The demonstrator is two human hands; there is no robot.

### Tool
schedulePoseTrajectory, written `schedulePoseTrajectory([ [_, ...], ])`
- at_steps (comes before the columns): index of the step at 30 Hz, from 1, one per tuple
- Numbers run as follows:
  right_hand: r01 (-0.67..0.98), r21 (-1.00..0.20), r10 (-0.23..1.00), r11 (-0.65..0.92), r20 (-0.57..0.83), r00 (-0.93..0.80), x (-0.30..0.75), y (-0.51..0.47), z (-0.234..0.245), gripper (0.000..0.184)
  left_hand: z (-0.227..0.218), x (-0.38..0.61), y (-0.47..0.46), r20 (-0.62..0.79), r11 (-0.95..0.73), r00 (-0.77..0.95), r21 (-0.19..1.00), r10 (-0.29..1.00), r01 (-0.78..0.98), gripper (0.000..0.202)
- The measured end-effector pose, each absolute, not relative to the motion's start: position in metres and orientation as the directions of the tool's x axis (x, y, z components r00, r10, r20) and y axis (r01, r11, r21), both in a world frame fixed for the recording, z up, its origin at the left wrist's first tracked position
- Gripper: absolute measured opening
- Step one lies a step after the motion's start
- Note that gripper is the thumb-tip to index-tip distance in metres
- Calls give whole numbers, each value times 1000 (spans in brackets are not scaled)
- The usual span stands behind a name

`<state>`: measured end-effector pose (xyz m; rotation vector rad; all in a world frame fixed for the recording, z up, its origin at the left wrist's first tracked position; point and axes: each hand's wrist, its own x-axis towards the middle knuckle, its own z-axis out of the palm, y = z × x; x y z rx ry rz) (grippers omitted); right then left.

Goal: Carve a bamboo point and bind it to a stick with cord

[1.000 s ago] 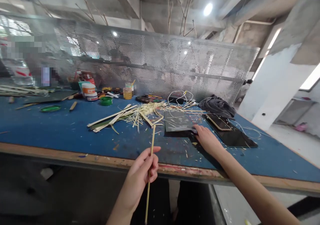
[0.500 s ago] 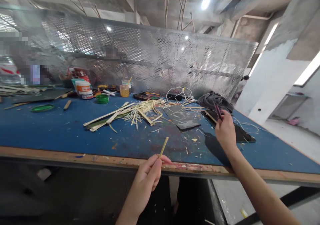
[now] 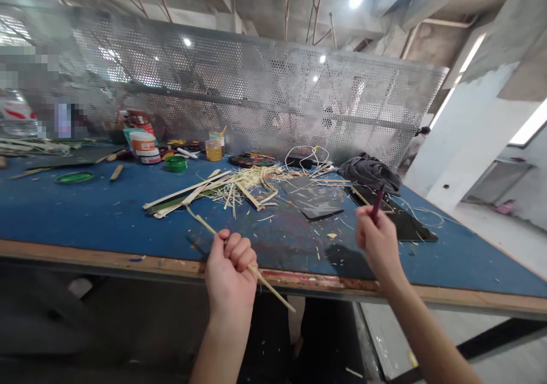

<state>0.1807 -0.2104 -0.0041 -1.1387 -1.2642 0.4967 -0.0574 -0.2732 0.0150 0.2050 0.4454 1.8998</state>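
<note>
My left hand (image 3: 231, 278) is closed in a fist around a thin bamboo strip (image 3: 276, 295), over the table's front edge. One end of the strip sticks out to the upper left, the other slants down to the right. My right hand (image 3: 381, 244) grips a slim dark reddish tool (image 3: 378, 203) that points upward; its working part cannot be made out. Beyond my left hand lies a heap of pale bamboo shavings (image 3: 252, 180) with longer flat strips (image 3: 188, 193). A grey sheet (image 3: 314, 197) rests between the heap and my right hand.
On the blue table (image 3: 106, 216) stand paint jars (image 3: 143, 143), a green lid (image 3: 74, 177), a green pot (image 3: 176, 163) and a cup of yellowish liquid (image 3: 213, 150). At the right are a dark cloth (image 3: 367, 172) and a black board (image 3: 412, 224). A perforated metal screen (image 3: 256, 93) rises behind.
My left hand has turned over and shifted left, now wrapped round the strip, which shows on both sides of the fist. My right hand has lowered slightly, and the tool stands more upright.
</note>
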Motion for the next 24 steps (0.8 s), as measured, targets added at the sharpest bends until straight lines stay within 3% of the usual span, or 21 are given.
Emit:
schedulePoseTrajectory([
  [3,160,-922,913,353,377,157,140,-265,-26,35,16,-54,-272,-58,-412,-458,349,887,-842,31],
  [6,-84,-964,968,252,250,31,108,-308,-46,28,14,-46,-274,-46,-457,-500,343,865,-821,29],
  [8,-152,-967,978,203,208,-22,97,-321,-52,25,13,-39,-275,-38,-461,-506,358,861,-812,29],
  [15,-430,-896,982,111,33,183,102,-308,-46,34,-1,-21,-279,-1,-458,-513,451,858,-766,12],
  [17,-466,-878,982,108,21,186,107,-307,-48,36,-2,-25,-280,-2,-447,-505,462,863,-766,11],
  [20,-461,-881,976,109,8,216,115,-310,-58,36,6,-41,-283,42,-513,-544,401,838,-759,29],
  [24,-369,-929,991,20,-30,130,126,-312,-67,38,22,-61,-300,158,-612,-603,376,782,-696,39],
])
